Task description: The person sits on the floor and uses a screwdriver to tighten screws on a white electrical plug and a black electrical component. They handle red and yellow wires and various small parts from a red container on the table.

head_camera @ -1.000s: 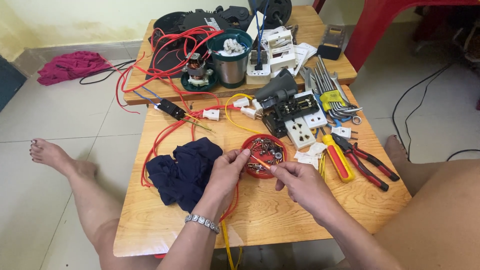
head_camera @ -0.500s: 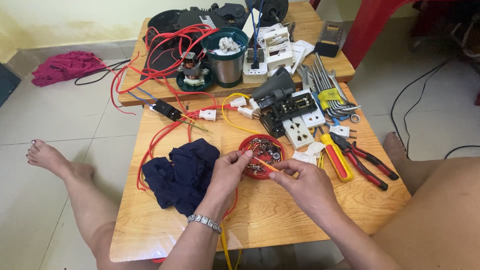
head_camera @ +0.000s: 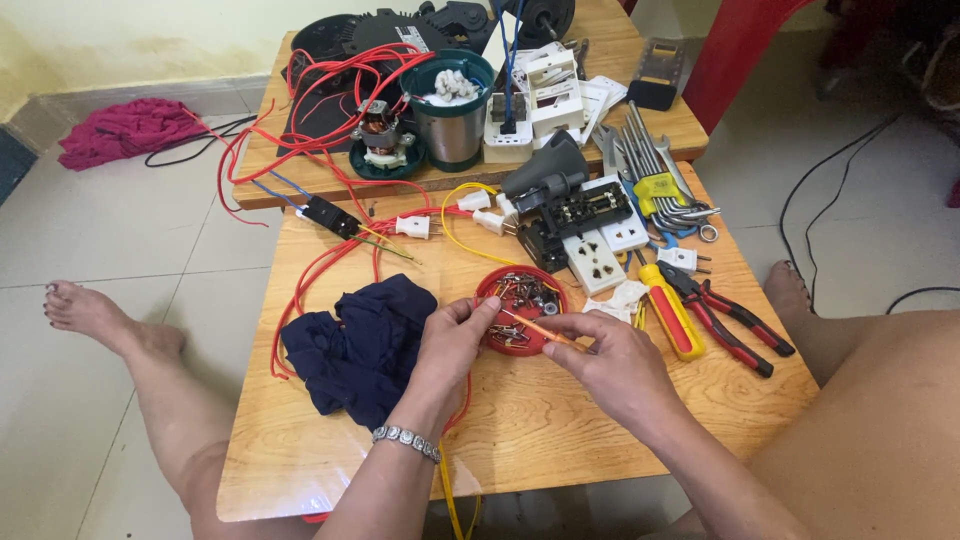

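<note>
A round red lid full of screws and small metal parts sits on the low wooden table. My left hand rests at the lid's left rim, fingertips pinched on a small part. My right hand lies at the lid's right side and holds a thin orange-handled screwdriver whose tip points into the lid. A silver bracelet circles my left wrist.
A dark blue cloth lies left of the lid. Red wires, white plugs, a disassembled power strip, a yellow-and-red screwdriver, red pliers and hex keys crowd the table. A metal cup and motor stand behind.
Both hands stay at the red lid; my fingers have shifted slightly around the small part and the thin screwdriver. The view has drifted a little.
</note>
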